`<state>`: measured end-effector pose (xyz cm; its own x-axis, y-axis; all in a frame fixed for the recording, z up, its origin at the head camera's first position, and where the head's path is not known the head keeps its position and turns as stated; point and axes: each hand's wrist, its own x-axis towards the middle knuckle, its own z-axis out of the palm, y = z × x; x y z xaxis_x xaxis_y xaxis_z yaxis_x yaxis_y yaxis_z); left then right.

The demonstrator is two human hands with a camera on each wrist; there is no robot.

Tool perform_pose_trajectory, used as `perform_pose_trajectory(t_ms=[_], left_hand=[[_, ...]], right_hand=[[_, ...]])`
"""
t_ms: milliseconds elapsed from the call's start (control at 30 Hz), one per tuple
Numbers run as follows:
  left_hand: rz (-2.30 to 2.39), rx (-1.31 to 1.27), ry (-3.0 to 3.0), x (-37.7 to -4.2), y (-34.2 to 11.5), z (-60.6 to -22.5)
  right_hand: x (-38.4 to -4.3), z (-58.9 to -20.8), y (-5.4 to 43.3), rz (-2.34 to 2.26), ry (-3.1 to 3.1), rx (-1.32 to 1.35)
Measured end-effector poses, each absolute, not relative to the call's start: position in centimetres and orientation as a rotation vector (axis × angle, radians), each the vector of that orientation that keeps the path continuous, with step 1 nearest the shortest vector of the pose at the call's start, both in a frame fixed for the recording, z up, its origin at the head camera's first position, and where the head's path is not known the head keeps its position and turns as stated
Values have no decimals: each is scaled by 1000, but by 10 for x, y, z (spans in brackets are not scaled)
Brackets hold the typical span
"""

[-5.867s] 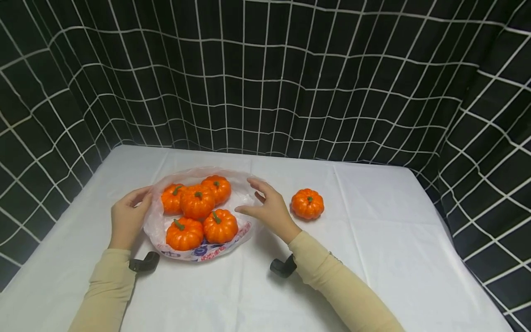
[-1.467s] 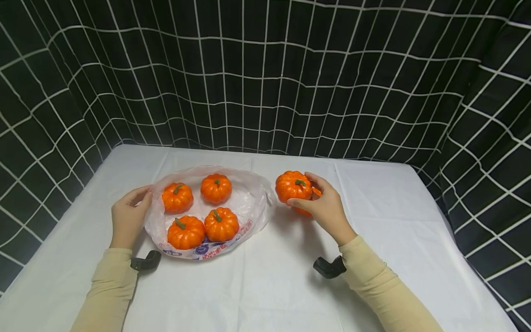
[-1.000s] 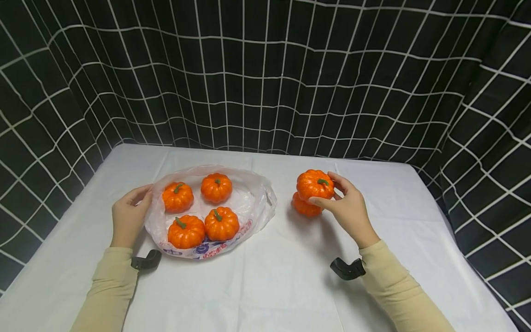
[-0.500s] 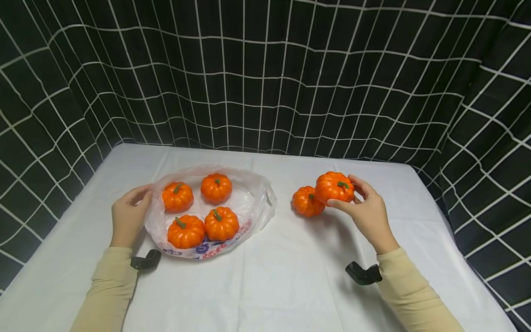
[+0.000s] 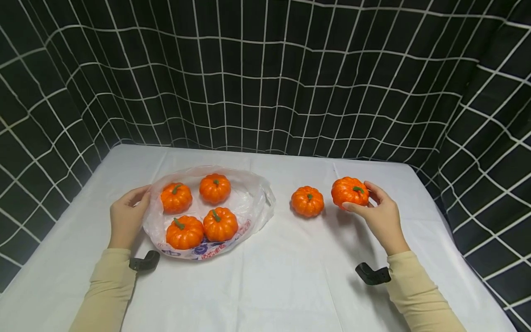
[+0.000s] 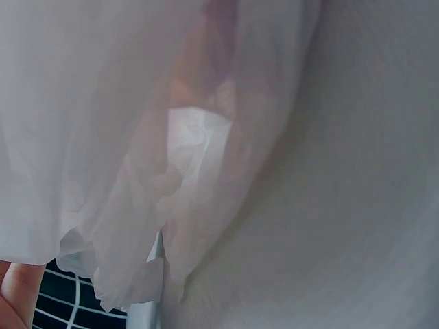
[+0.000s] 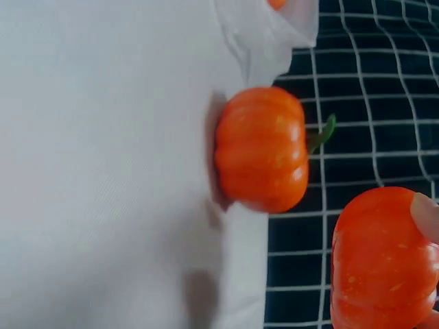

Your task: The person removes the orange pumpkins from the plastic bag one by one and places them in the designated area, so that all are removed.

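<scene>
My left hand (image 5: pixel 126 219) pinches the left rim of a thin white plastic bag (image 5: pixel 244 198) that lies spread on the table with its mouth up. Several small orange pumpkins (image 5: pixel 221 224) with green stems sit inside it. Over the right part of the table, my right hand (image 5: pixel 383 221) grips another small pumpkin (image 5: pixel 348 191) between thumb and fingers; in the right wrist view this held pumpkin (image 7: pixel 384 260) hangs off the cloth. To its left a single pumpkin (image 5: pixel 307 201) rests on the table. Bag plastic (image 6: pixel 199 151) fills much of the left wrist view.
A white cloth (image 5: pixel 282 276) covers the table. Black curtains with a white grid (image 5: pixel 265 83) stand behind it and at both sides. A black wrist mount (image 5: pixel 372 274) sticks out from my right sleeve, another (image 5: pixel 145 261) from my left.
My right hand has taken one pumpkin out of the bag and carried it right, over and past the lone pumpkin, lowering it slightly. My left hand has stayed at the bag's rim.
</scene>
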<state>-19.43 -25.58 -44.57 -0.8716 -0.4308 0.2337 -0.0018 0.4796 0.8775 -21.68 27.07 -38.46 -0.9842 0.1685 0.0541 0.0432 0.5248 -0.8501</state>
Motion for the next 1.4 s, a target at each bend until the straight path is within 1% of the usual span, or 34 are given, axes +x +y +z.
perform_pose_trajectory(t_ms=[233, 633, 967, 1400], left_hand=[[-1331, 346, -2311, -197, -258, -448], [-1313, 339, -2306, -196, -258, -448], [-1314, 334, -2297, -196, -257, -448], [-1300, 344, -2318, -196, -258, -447]], right_hand=[[-221, -394, 282, 1486, -2618, -270], [-233, -414, 299, 1408, -2694, -266], [-241, -429, 306, 1405, -2737, -314], [-245, -432, 306, 1433, -2765, -344]])
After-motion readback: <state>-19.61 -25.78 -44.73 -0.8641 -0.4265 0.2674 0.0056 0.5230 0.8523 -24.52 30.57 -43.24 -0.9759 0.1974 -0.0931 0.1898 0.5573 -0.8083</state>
